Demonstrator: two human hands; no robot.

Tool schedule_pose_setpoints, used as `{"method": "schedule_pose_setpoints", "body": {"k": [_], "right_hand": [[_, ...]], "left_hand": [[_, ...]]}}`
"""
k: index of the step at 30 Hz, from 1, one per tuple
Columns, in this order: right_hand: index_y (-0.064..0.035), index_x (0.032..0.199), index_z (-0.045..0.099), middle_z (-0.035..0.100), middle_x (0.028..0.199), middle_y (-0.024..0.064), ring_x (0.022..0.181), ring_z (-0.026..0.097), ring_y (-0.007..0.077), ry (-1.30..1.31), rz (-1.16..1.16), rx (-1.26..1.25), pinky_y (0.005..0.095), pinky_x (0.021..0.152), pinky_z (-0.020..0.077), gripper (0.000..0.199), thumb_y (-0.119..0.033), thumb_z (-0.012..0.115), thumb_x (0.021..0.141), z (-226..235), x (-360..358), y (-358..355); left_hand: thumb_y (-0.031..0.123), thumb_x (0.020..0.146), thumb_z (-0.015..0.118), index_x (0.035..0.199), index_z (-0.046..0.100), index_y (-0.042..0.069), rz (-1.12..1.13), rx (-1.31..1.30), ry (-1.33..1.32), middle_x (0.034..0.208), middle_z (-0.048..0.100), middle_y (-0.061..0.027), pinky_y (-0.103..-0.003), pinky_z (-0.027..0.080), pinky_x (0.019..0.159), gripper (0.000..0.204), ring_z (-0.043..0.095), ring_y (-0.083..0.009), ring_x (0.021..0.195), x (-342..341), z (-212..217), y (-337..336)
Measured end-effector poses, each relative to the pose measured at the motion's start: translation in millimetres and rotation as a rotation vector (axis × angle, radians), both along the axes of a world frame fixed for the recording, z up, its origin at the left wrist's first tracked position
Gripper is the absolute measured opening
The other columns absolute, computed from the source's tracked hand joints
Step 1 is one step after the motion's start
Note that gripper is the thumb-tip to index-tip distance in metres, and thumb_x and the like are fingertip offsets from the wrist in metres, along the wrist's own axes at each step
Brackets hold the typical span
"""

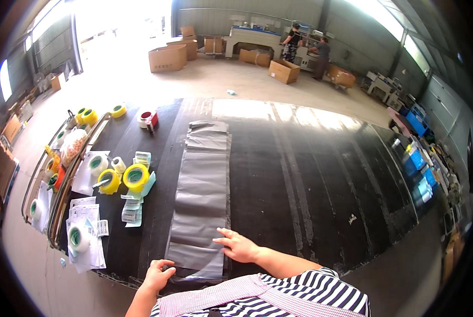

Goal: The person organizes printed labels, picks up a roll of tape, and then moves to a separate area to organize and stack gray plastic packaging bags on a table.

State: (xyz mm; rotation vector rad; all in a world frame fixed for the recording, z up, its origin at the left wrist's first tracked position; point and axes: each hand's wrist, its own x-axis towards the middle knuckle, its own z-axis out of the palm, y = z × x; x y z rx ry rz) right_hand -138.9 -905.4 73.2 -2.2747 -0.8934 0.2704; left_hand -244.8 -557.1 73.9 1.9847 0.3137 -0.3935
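Note:
A long strip of grey plastic sheeting (202, 195) lies lengthwise on the dark table, creased across and loosely folded at its far end. Over its near right edge my right hand (238, 247) rests with fingers spread, holding nothing. My left hand (158, 274) is at the near left corner, thumb and forefinger bent toward each other on the sheeting's edge. Near that end the plastic looks shiny and slightly lifted. How much of it lies between the left fingertips is hard to see.
Left of the sheeting are yellow tape rolls (136, 177), label strips (132, 210), papers (86, 211) and a clear tape roll (79, 239). A red tape dispenser (148, 120) sits farther back. A metal rack (70, 187) borders the left side. Two people work beyond, near cardboard boxes (284, 71).

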Motion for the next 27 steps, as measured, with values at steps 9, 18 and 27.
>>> {"method": "schedule_pose_setpoints", "body": {"k": [9, 18, 27], "right_hand": [[-0.0148, 0.136, 0.06, 0.033, 0.159, 0.0203, 0.149, 0.028, 0.0363, -0.12, -0.031, -0.022, 0.0447, 0.122, 0.0237, 0.05, -0.01, 0.057, 0.087, -31.7, -27.3, -2.5], [-0.0116, 0.148, 0.046, 0.035, 0.159, 0.016, 0.147, 0.032, 0.0333, -0.008, 0.14, 0.083, 0.0435, 0.12, 0.0272, 0.085, 0.007, 0.062, 0.067, 3.9, 5.3, -23.3], [0.0023, 0.12, 0.063, 0.071, 0.106, 0.0123, 0.094, 0.066, 0.0208, 0.473, -0.721, 0.813, 0.034, 0.088, 0.0519, 0.043, -0.014, 0.079, 0.084, 19.2, 180.7, 22.1]], "left_hand": [[0.002, 0.087, 0.07, 0.121, 0.066, 0.006, 0.044, -0.491, 0.184, 0.097, 0.067, -0.0045, -0.028, 0.053, 0.075, 0.034, 0.063, -0.0124, 0.086, 20.5, 5.1, -10.0], [-0.004, 0.08, 0.069, 0.106, 0.069, 0.002, -0.094, -0.692, 0.114, 0.098, 0.069, -0.006, -0.032, 0.056, 0.081, 0.027, 0.067, -0.015, 0.086, 89.1, 86.3, -20.2], [0.057, 0.099, 0.051, 0.159, 0.018, 0.028, -0.051, -1.267, -0.338, 0.15, 0.043, -0.0232, -0.051, 0.042, 0.107, 0.075, 0.048, -0.034, 0.133, 321.1, 151.2, -62.8]]}}
